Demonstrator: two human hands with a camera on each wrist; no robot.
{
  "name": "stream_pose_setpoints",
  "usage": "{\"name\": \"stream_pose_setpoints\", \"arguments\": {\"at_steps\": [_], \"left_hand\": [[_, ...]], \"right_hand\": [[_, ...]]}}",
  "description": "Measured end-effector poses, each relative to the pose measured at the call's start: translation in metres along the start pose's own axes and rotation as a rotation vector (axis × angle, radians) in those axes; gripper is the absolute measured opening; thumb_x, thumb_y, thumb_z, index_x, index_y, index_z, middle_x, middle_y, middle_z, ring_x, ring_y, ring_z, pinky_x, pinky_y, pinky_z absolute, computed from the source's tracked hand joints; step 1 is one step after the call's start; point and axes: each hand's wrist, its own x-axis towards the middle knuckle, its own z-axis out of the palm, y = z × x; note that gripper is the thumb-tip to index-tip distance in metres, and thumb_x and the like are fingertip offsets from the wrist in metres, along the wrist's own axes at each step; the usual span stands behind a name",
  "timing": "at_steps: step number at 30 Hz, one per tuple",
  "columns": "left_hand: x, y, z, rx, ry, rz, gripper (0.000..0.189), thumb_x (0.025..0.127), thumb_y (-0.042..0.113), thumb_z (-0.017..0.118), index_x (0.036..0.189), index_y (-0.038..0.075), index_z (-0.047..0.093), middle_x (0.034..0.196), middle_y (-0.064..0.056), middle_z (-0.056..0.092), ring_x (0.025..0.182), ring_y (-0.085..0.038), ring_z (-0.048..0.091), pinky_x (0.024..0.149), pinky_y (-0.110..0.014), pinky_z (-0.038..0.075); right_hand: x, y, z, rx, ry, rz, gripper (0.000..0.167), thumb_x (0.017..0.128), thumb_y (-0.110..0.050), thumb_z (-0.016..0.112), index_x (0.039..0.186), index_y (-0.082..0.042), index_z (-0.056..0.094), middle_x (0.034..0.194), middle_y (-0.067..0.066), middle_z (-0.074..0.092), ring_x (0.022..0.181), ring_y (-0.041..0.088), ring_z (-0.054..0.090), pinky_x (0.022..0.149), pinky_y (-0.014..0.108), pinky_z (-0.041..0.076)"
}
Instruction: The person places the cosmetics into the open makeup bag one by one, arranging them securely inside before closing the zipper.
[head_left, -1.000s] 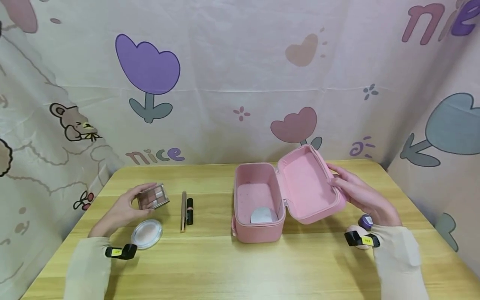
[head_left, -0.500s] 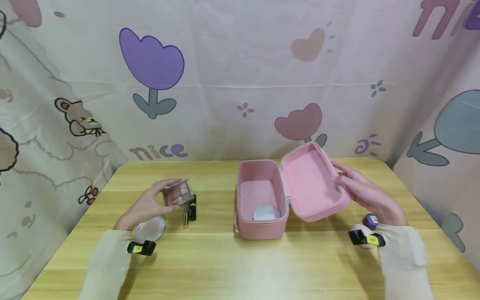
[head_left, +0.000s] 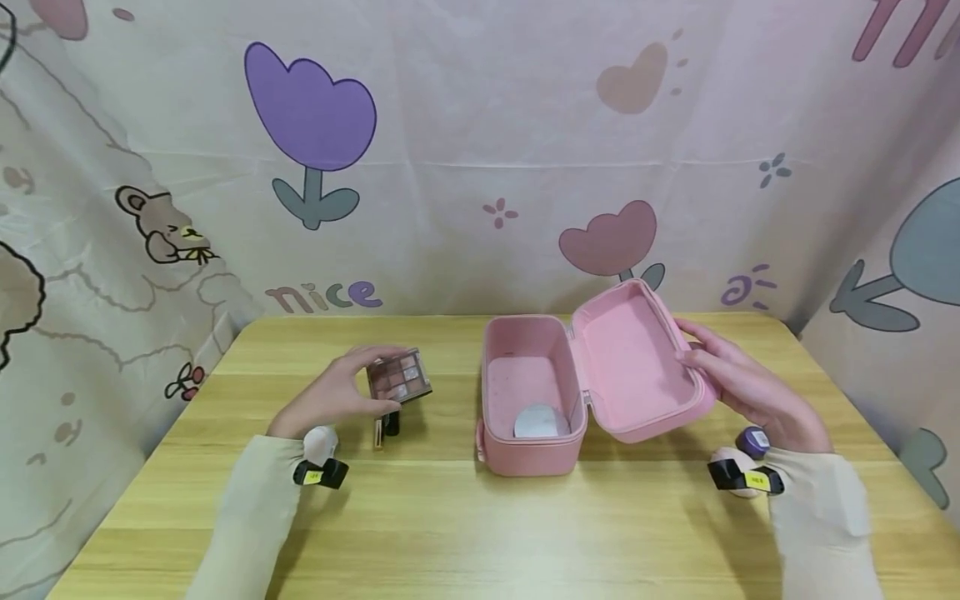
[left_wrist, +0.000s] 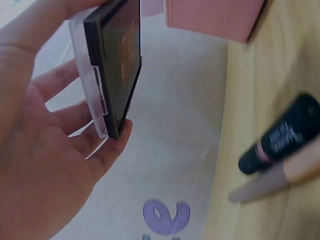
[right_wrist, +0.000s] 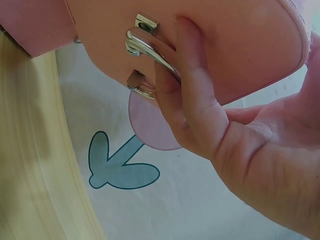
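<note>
My left hand (head_left: 341, 392) grips an eyeshadow palette (head_left: 400, 377) by its edges, thumb on the near side and fingers on the far side, raised over the table. In the left wrist view the palette (left_wrist: 117, 65) shows its dark back and clear lid. Below it lie a black tube (left_wrist: 282, 135) and a slim pencil-like stick (left_wrist: 280, 177). My right hand (head_left: 750, 387) holds the raised lid (head_left: 637, 367) of a pink cosmetic case (head_left: 531, 454); fingers reach round a metal handle (right_wrist: 150, 50) on the lid's outside. A white round item (head_left: 538, 421) lies inside the case.
A small purple jar (head_left: 753, 442) and a pale round puff (head_left: 731, 457) sit by my right wrist. A round compact (head_left: 321, 444) is partly hidden behind my left wrist. A printed cloth (head_left: 450, 167) hangs behind the wooden table (head_left: 450, 533).
My left hand has carried the palette rightward, from the table's left side to over the black tube and slim stick, nearer the case. My right hand keeps holding the lid; the view has shifted slightly.
</note>
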Motion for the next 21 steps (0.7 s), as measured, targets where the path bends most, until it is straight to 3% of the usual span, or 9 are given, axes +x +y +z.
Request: {"name": "stream_pose_setpoints", "arguments": {"at_steps": [5,12,21], "left_hand": [[0.007,0.008,0.002,-0.011,-0.021,0.029,0.068,0.074,0.023,0.084,0.135,0.012,0.056,0.137,-0.013,0.050,0.120,-0.032,0.044,0.095,-0.057,0.040],[0.018,0.015,0.011,-0.152,-0.082,0.066,0.069,0.071,0.016,0.085,0.134,0.013,0.057,0.129,-0.009,0.055,0.110,-0.028,0.050,0.088,-0.047,0.048],[0.021,0.029,0.033,-0.160,-0.073,0.138,0.070,0.070,0.016,0.086,0.134,0.014,0.057,0.138,-0.006,0.051,0.121,-0.028,0.044,0.095,-0.053,0.042]], "right_hand": [[0.001,-0.002,0.000,-0.007,0.002,-0.009,0.061,0.101,-0.007,0.040,0.150,0.006,0.005,0.114,0.006,0.054,0.087,0.019,0.066,0.072,0.032,0.058],[0.000,-0.005,-0.003,-0.070,0.004,-0.008,0.065,0.102,-0.008,0.041,0.150,0.008,0.000,0.117,0.003,0.053,0.092,0.017,0.065,0.076,0.030,0.057],[-0.002,-0.001,-0.002,-0.078,-0.009,0.028,0.064,0.102,-0.010,0.041,0.151,0.006,0.001,0.118,0.006,0.051,0.092,0.021,0.065,0.075,0.035,0.058]]}}
